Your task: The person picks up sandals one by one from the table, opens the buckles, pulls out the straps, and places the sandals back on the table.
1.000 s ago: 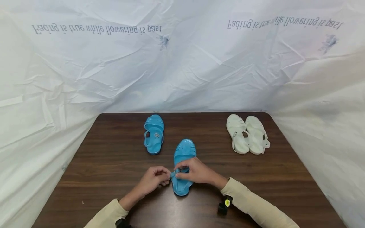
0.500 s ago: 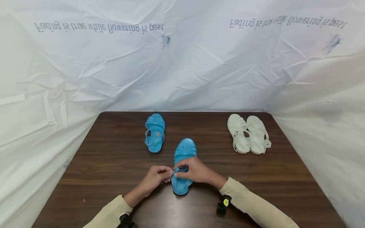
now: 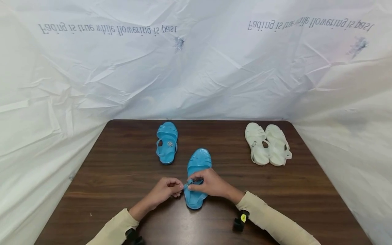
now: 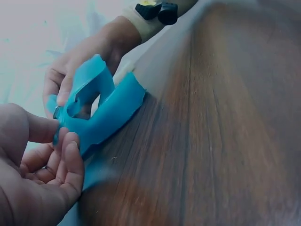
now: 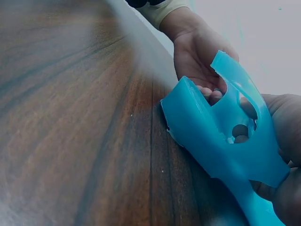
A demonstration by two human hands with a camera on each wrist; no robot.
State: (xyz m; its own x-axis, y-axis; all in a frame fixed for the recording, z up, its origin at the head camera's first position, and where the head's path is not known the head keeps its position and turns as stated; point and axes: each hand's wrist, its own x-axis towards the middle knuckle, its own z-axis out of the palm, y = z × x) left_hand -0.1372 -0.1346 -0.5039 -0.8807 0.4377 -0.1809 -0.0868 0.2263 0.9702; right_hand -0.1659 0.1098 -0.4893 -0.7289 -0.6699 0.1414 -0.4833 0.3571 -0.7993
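A blue sandal (image 3: 199,158) lies on the table in front of me, toe pointing away, with its heel end toward me. At its left side, my left hand (image 3: 165,190) pinches the tip of the ankle strap between thumb and fingers. My right hand (image 3: 212,183) reaches over the sandal and grips the strap beside a small metal buckle (image 4: 57,112). In the left wrist view the blue heel part (image 4: 117,108) stands behind the fingertips. The right wrist view shows the sandal's heel (image 5: 197,127) from the other side; the strap end is mostly hidden there.
Another blue sandal (image 3: 167,143) lies farther back to the left on the dark wooden table (image 3: 128,149). A pair of white sandals (image 3: 256,144) sits side by side at the back right. White printed sheeting (image 3: 196,75) hangs behind the table.
My left hand moved right, close against the sandal's strap, then drew slightly back left. The right hand keeps its hold, and the sandal stays nearly in place.
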